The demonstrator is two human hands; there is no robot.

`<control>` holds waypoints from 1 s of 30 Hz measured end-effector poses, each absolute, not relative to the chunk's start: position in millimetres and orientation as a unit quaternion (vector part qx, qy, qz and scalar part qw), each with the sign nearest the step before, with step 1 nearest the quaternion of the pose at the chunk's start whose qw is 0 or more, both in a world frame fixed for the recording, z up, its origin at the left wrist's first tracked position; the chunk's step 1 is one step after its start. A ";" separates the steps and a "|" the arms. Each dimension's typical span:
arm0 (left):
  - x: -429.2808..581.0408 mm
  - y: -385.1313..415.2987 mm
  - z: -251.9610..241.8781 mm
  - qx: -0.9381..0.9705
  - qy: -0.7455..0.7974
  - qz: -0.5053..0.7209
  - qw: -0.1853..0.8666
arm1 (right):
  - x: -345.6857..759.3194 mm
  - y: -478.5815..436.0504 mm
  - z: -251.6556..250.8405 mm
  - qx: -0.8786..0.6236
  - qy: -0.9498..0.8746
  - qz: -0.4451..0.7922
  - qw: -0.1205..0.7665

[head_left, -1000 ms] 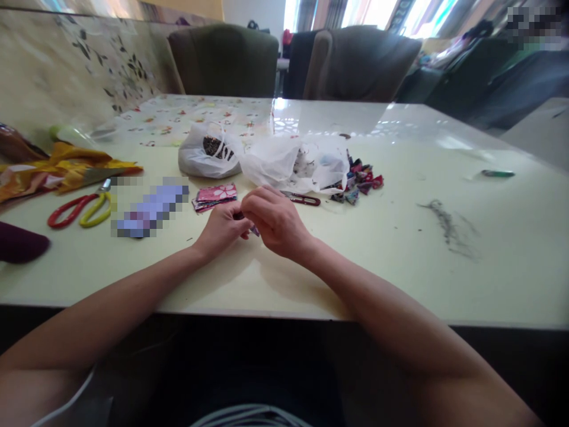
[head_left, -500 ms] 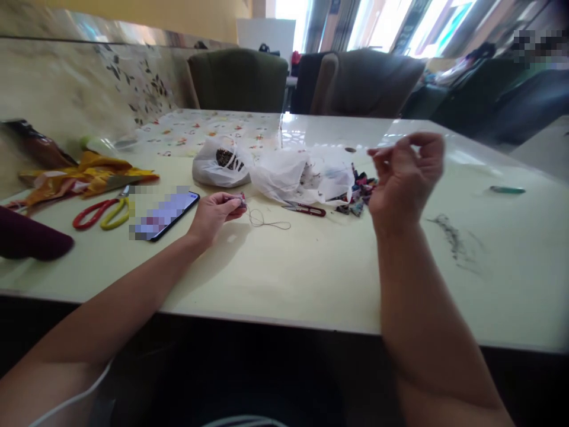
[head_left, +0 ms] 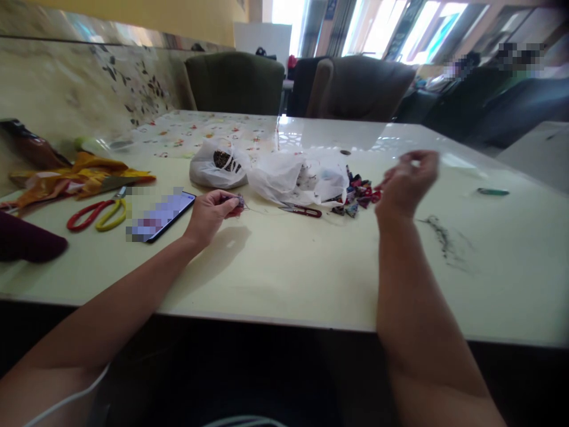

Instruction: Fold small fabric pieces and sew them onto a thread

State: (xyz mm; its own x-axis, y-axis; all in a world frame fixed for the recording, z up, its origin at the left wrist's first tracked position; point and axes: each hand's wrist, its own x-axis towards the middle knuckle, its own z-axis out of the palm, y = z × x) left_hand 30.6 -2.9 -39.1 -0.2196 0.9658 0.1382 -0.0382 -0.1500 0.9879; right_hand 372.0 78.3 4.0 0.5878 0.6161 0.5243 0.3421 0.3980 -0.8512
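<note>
My left hand is closed in a pinch on a small patterned fabric piece, held above the table. Dark thread trails from the fabric toward the right. Raised at the right, my right hand has its fingers pinched together; whatever lies between the fingertips is too small and blurred to make out. Between the hands lie dark red thread snips. Several small colourful fabric pieces are heaped just left of my right hand.
Two white plastic bags stand beyond my hands, one holding dark grains. To the left are a phone, red-and-yellow-handled scissors, and orange cloth. Thread scraps and a green object lie at right.
My right hand has moved slightly down. The loop of thread beside my left hand has been drawn out and no longer lies looped on the table.
</note>
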 end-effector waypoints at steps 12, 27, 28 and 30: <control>39.9 -17.1 -35.3 0.594 0.437 0.534 0.413 | 243.2 16.5 -34.4 -0.331 -0.688 0.577 0.292; 31.6 -2.1 -36.5 0.463 0.516 0.604 0.393 | 287.1 35.5 -14.7 -0.412 -0.642 0.575 0.297; 31.5 -1.6 -35.3 0.454 0.520 0.607 0.394 | 289.4 36.1 -13.7 -0.414 -0.643 0.577 0.286; 30.5 -0.2 -33.4 0.433 0.528 0.615 0.394 | 293.8 37.7 -12.2 -0.421 -0.647 0.580 0.261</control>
